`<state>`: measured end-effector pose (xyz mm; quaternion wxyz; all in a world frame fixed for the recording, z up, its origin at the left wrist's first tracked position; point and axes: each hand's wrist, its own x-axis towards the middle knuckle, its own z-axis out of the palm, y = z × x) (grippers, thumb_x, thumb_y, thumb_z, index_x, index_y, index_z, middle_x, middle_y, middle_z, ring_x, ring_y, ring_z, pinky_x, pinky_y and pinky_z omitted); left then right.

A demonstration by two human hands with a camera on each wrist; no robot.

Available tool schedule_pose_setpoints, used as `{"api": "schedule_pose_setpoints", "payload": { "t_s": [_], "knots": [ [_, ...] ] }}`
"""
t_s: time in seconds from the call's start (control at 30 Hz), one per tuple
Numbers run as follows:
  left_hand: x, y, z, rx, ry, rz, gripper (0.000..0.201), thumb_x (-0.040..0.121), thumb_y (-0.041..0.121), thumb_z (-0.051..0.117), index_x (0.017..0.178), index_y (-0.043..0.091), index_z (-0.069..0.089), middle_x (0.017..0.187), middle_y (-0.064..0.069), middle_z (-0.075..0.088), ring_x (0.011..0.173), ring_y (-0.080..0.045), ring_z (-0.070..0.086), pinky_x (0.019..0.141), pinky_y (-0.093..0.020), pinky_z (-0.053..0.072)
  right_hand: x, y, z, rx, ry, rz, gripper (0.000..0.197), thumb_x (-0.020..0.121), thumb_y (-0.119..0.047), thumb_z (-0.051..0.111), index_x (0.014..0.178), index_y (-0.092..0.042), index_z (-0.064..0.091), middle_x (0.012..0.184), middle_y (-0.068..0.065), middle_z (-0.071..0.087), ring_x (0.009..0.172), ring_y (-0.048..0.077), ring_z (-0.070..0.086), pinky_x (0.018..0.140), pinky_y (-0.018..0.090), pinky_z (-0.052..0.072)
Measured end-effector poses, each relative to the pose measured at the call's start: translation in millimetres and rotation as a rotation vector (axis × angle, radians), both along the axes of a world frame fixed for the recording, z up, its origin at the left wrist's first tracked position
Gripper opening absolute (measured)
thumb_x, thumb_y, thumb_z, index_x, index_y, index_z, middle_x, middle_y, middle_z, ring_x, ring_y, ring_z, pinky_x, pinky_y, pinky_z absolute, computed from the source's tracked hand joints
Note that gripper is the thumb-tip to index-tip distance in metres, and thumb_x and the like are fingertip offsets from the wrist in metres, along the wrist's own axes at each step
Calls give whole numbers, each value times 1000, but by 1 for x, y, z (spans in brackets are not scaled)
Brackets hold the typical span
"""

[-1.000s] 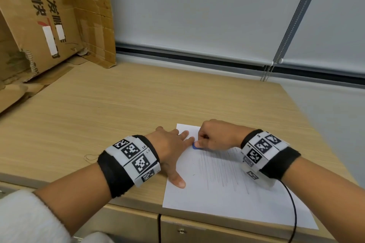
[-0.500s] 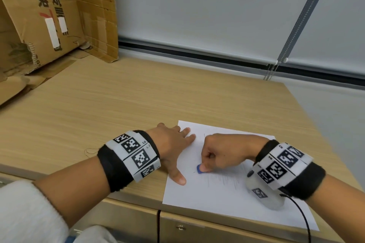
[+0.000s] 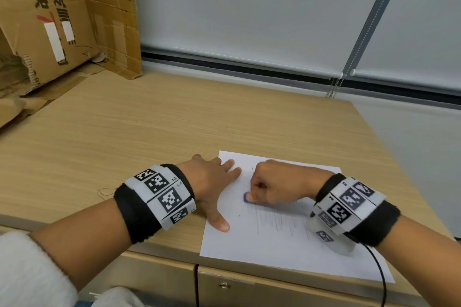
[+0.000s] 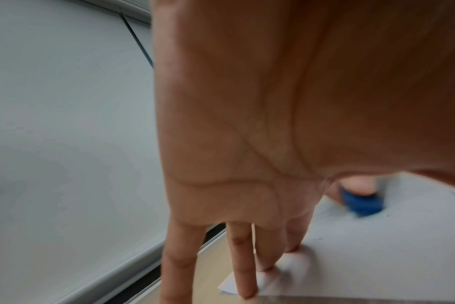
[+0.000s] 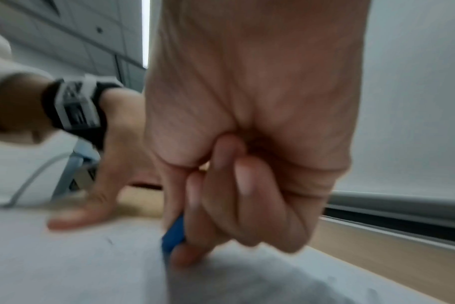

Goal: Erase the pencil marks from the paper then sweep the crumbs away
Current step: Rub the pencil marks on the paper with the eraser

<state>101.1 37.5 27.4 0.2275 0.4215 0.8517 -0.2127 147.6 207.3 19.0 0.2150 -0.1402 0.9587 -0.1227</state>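
A white sheet of paper (image 3: 279, 244) lies at the near edge of the wooden desk (image 3: 149, 132). Faint pencil lines (image 3: 274, 219) run across its middle. My right hand (image 3: 272, 189) pinches a small blue eraser (image 3: 247, 198) and presses it on the paper just above the lines; the eraser (image 4: 361, 203) shows blurred in the left wrist view and also as the eraser (image 5: 173, 236) under my fingers in the right wrist view. My left hand (image 3: 214, 182) lies flat with straight fingers (image 4: 244, 267) on the sheet's left edge and far left corner, thumb spread toward me.
Flattened cardboard boxes (image 3: 55, 20) lean at the far left of the desk. A window blind (image 3: 249, 7) with a bead chain (image 3: 334, 87) hangs behind. The desk's right edge (image 3: 399, 169) falls off near the paper. A black cable (image 3: 379, 276) trails from my right wrist.
My right hand went with the eraser from the sheet's top toward me along the pencil lines, then back up a little. The left hand stayed flat on the paper's left edge.
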Motion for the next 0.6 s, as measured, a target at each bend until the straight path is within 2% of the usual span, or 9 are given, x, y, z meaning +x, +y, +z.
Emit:
{"api": "schedule_pose_setpoints", "payload": {
  "t_s": [0.1, 0.27, 0.43, 0.53, 0.6],
  "knots": [
    [0, -2, 0, 7, -6, 1, 124, 72, 72, 65, 155, 22, -12, 163, 3, -11, 149, -20, 4, 115, -50, 17, 7, -7, 4, 48, -115, 57, 47, 91, -43, 59, 53, -17, 47, 49, -5, 39, 50, 13, 34, 54, 27, 34],
    [-1, -2, 0, 1, -6, -5, 124, 71, 73, 65, 154, 23, -13, 163, 4, -11, 148, -20, 5, 115, -50, 18, -4, -1, 3, -4, 29, -37, 47, 92, -41, 57, 57, -11, 48, 52, -1, 40, 51, 17, 35, 53, 30, 33],
    [-2, -3, -1, -1, 0, -10, 124, 71, 74, 64, 154, 22, -14, 163, 4, -13, 149, -19, 3, 114, -49, 17, 14, -7, 5, 14, -150, 51, 48, 90, -43, 59, 53, -16, 45, 51, -5, 37, 51, 14, 33, 55, 29, 34],
    [-2, -3, -1, -6, -8, -2, 125, 71, 74, 64, 154, 23, -15, 162, 4, -15, 149, -18, 1, 114, -49, 16, 4, -3, 7, -14, -31, -26, 47, 91, -42, 58, 57, -12, 49, 53, -2, 39, 50, 15, 33, 54, 28, 33],
    [-3, -3, -1, -5, -9, -5, 125, 71, 74, 63, 154, 23, -15, 162, 4, -16, 149, -18, 0, 114, -49, 15, 8, -1, 4, -14, -12, -10, 47, 93, -40, 55, 60, -8, 48, 55, 2, 39, 51, 17, 32, 53, 28, 32]
  ]
}}
